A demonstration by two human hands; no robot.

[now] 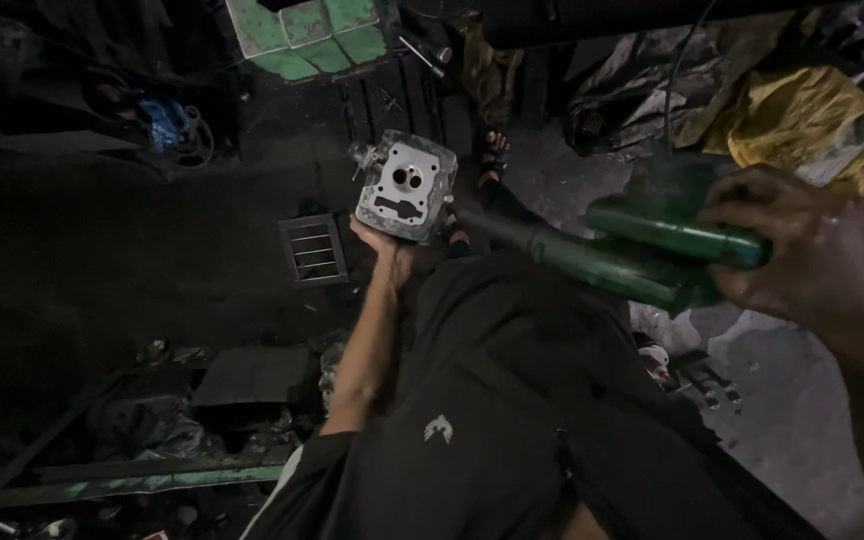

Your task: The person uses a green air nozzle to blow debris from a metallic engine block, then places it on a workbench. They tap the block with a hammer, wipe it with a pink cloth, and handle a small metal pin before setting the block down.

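Setting: I look down on a dark, grimy workshop floor (132,260), dimly lit, with clutter along most edges.
Open room: The widest bare stretch I see is the dark floor at centre left; a paler patch of floor lies at lower right.
Edges: A green panelled crate (307,35) sits at the upper middle, blue scrap (164,122) at upper left, a yellow cloth (802,125) among grey sheeting at upper right, and a long metal bar (112,482) along the lower left.
Nearby: A small square metal grate (314,248) lies on the floor just left of my raised hand; sandalled feet (493,155) show beyond it.
Engine part: A grey cast-metal cylinder head (406,186), roughly square, with a pale face, round ports in its middle and a dark slot below, sits just above the frame's centre.
Left hand: My left hand (384,245) is raised on a bare forearm, cupped under the cylinder head's lower edge and gripping it from beneath.
Right hand: My right hand (802,255), at the right edge, is curled closed around a green power tool (642,245) whose dark snout points left toward the cylinder head without touching it.
Body: Black clothing fills the lower middle.
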